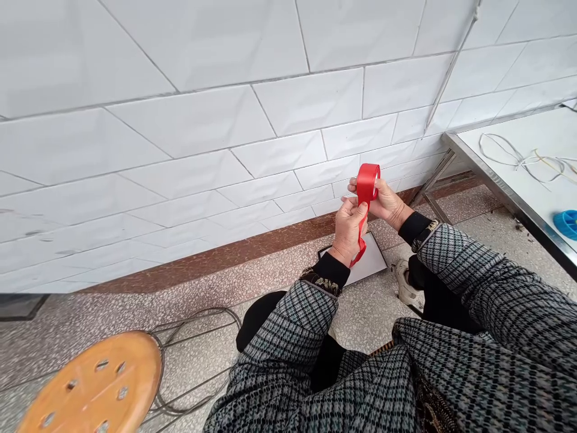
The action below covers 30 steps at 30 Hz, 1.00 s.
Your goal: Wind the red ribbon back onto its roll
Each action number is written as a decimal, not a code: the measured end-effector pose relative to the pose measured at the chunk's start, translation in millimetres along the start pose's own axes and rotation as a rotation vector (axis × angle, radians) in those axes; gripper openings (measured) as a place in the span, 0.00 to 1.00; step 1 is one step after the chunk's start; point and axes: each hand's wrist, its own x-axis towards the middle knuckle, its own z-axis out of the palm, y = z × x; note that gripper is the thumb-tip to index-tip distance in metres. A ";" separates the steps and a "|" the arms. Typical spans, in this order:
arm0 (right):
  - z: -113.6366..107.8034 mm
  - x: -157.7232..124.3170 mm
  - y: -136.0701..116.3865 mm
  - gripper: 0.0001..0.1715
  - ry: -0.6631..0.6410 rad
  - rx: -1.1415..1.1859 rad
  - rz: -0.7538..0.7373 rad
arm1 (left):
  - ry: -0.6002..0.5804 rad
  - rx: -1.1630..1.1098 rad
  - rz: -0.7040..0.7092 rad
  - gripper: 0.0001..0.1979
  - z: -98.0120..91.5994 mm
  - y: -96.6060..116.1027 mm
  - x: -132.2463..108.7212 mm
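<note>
A red ribbon [367, 180] is held up in front of a white tiled wall, looped at the top with a tail hanging down past my wrist. My left hand [348, 231] is closed on the lower part of the ribbon. My right hand [386, 201] is closed on the loop from behind. Both arms wear checked grey sleeves with black cuffs. Below the hands a white flat sheet [372, 261] with a dark edge lies on the floor.
An orange round stool [90, 385] with a wire frame stands at the lower left. A white table [532, 162] at the right carries thin wires [518, 157] and a blue round object [568, 224]. A shoe [408, 288] rests on the speckled floor.
</note>
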 end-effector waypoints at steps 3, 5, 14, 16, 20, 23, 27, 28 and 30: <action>6.8 -1.8 5.2 0.34 -0.005 0.002 0.003 | 0.078 0.036 0.103 0.27 -0.2 -2.9 3.9; 10.0 -2.8 7.9 0.32 -0.004 0.034 0.002 | 0.087 0.052 0.148 0.29 -1.6 -3.7 7.0; 20.2 -4.2 9.1 0.26 0.027 0.054 0.069 | 0.028 0.097 0.107 0.28 -12.5 2.5 10.1; 21.2 -4.1 9.2 0.28 -0.020 0.039 0.063 | -0.004 0.107 0.075 0.31 -13.8 6.3 9.8; 22.8 -5.7 9.2 0.26 0.000 0.051 0.082 | -0.068 0.157 0.083 0.32 -17.2 14.0 10.4; 24.2 -7.5 10.9 0.25 0.098 0.084 0.130 | -0.095 0.175 0.095 0.31 -18.6 17.6 11.3; 21.5 -6.2 14.8 0.27 0.073 0.039 0.186 | -0.066 0.133 0.039 0.29 -18.2 24.8 10.5; 19.0 -4.9 14.7 0.26 0.042 0.016 0.185 | -0.053 0.131 0.027 0.28 -18.6 27.7 9.8; 11.0 -1.4 11.6 0.22 -0.026 -0.055 0.154 | -0.050 0.156 0.009 0.28 -21.1 34.1 8.1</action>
